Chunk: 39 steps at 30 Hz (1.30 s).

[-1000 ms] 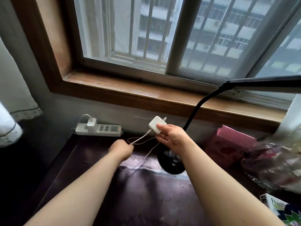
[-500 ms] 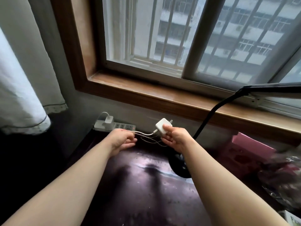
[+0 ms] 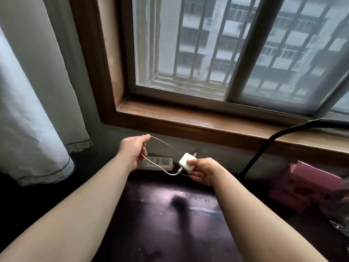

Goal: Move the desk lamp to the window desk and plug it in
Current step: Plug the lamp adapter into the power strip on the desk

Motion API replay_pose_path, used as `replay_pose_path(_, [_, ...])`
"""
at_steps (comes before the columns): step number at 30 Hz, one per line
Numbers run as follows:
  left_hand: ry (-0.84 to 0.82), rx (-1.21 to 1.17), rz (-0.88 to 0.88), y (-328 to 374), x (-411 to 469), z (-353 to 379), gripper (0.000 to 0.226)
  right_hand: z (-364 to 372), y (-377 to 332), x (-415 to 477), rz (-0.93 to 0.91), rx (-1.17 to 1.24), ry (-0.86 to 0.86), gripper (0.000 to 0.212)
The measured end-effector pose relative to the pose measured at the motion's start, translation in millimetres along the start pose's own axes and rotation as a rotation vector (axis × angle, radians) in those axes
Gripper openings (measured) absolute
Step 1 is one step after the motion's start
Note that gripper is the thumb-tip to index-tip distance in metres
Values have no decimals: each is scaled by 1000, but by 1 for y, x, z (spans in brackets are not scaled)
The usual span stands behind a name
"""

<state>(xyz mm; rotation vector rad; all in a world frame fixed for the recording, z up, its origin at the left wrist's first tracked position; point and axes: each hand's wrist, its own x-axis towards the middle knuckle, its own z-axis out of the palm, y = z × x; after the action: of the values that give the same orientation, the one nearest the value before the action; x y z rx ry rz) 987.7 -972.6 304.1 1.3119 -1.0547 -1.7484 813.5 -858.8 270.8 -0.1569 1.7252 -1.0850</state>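
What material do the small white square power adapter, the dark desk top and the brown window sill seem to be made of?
Small white square power adapter: likely smooth matte plastic, with even colour, rounded corners and metal prongs. Dark desk top: glossy, mirroring window light; lacquered wood or laminate, unclear. Brown window sill: looks like varnished wood, with a worn sheen.

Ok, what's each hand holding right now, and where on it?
The right hand pinches the white power adapter by its body, prongs pointing up toward the wall. The left hand holds the adapter's thin white cable partway along.
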Motion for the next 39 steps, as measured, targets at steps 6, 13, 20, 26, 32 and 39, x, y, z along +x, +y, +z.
replay_pose_path(6, [9,192,-5,16,35,-30,16,41,3,20,-20,77,16,38])
replay_pose_path(13, [63,-151,-133,12,72,-56,18,63,13,40,-15,30,69,14])
replay_pose_path(20, [127,-151,-143,-27,114,-74,23,72,18,60,-30,-180,79,25])
replay_pose_path(26, [104,-45,-198,-52,131,-70,31,79,20,76,-45,-162,77,9])
replay_pose_path(32, [50,168,-208,-53,135,-61,33,83,25,79,-49,-137,56,29])
replay_pose_path(39, [73,279,-177,-56,133,-59,32,72,29,72,4,-171,16,5])
